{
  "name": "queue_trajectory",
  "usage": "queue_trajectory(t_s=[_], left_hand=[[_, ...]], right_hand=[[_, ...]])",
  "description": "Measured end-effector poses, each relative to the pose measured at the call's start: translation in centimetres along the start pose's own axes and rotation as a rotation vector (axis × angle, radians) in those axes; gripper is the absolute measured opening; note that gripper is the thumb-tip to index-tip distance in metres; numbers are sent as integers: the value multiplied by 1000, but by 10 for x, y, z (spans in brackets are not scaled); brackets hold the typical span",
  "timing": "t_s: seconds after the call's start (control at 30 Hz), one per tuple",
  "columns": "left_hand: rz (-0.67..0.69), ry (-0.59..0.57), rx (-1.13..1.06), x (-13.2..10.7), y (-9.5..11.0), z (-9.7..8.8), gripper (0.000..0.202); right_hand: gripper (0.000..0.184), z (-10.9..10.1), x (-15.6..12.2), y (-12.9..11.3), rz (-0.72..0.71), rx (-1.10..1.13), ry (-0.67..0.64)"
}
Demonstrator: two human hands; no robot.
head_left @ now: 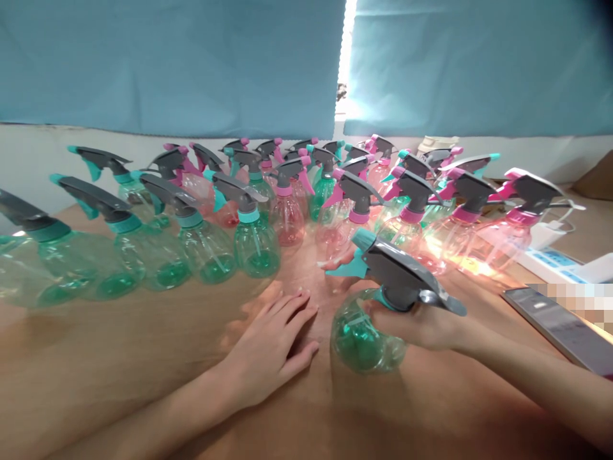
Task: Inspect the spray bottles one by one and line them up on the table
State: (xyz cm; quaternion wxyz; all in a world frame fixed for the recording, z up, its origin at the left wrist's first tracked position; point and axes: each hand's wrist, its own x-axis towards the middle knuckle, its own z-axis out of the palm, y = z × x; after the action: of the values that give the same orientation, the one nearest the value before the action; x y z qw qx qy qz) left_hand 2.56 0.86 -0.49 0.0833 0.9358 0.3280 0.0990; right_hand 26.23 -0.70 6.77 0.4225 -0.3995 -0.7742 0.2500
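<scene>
My right hand (421,322) is closed around the neck of a green spray bottle (366,342) with a grey and teal trigger head (400,271). The bottle stands on the wooden table (143,358), tilted a little toward me. My left hand (271,348) lies flat on the table just left of that bottle, fingers stretched out, holding nothing.
Several green spray bottles (256,246) stand in rows at the left and several pink ones (287,220) at the middle and right. A dark phone (560,329) and a white box (560,262) lie at the right. Blue curtains (167,64) hang behind.
</scene>
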Motion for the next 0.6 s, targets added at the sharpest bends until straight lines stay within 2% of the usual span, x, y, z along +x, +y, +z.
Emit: queue_trajectory(t_s=[0.27, 0.43, 0.6], left_hand=[[-2, 12, -18, 0, -1, -1, 46], [-5, 1, -21, 1, 0, -2, 46], [-4, 15, -27, 1, 0, -1, 46]], right_hand=[[17, -1, 0, -9, 106, -32, 40], [22, -1, 2, -14, 75, 75, 22], [21, -3, 2, -18, 147, 87, 27]])
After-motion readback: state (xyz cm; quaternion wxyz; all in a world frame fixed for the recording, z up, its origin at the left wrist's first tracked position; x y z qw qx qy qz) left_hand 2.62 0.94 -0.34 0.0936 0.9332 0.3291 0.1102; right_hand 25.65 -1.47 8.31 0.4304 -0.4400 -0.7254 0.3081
